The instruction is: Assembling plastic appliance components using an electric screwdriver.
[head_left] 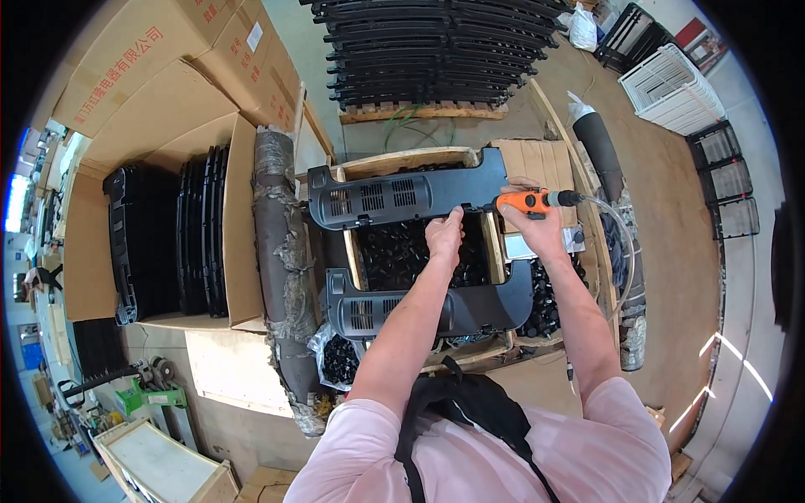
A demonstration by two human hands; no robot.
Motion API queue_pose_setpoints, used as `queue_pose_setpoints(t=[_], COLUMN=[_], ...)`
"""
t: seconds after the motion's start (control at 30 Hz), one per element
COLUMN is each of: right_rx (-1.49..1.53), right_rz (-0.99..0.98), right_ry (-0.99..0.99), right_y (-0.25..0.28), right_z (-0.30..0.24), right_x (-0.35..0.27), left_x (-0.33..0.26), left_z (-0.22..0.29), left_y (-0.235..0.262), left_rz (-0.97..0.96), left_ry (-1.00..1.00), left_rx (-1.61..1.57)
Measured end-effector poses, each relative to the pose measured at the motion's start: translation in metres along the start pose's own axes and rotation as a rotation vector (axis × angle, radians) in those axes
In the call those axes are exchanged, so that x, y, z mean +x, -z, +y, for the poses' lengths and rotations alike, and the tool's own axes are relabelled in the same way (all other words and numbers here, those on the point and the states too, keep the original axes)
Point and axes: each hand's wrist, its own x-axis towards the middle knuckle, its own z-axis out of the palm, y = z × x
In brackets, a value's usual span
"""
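- While the person leans over a wooden crate [496, 251], the left hand [444, 239] pinches the near edge of the upper black panel [457, 186], thumb on top.
- The right hand [541, 230] is wrapped round an orange power tool [521, 201], whose tip points left toward that same edge, close beside the left thumb; I cannot tell whether it touches.
- The upper black panel lies across the far part of the crate, its slotted vents to the person's left.
- A lower black panel [495, 310], similar in shape, lies nearer the person, partly hidden beneath the left forearm.
- Between the two panels, small black parts [402, 256] fill the crate.
- A clear hose [625, 230] curves away from the tool on the right.
- Just left of the lower panel sits a plastic bag [322, 339] of small dark pieces.
- To the left, a long wrapped roll [281, 243] lies beside an open cardboard box [84, 243] holding upright black panels [151, 235].
- Beyond the crate, black frames [436, 50] are stacked high on a pallet [419, 111].
- At the far right, white wire racks [671, 90] stand near the wall.
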Motion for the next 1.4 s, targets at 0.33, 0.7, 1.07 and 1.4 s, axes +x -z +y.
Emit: queue_pose_setpoints(t=[0.33,0.7,1.07,1.4], right_rx=[-0.238,-0.007,0.241,0.251], right_rz=[-0.148,-0.116,-0.005,-0.033], right_ry=[0.009,0.040,-0.058,-0.065], right_y=[-0.015,-0.008,-0.001,-0.005], right_z=[-0.004,-0.034,-0.035,-0.019], right_x=[0.015,0.001,-0.037,-0.042], left_x=[0.015,0.010,-0.023,-0.038], left_z=[-0.015,-0.015,-0.011,-0.011], left_y=[-0.003,0.011,0.049,0.046], left_rz=[0.054,-0.039,-0.391,-0.369], left_ry=[-0.041,-0.027,0.144,0.240], left_rx=[-0.093,0.000,-0.429,-0.469])
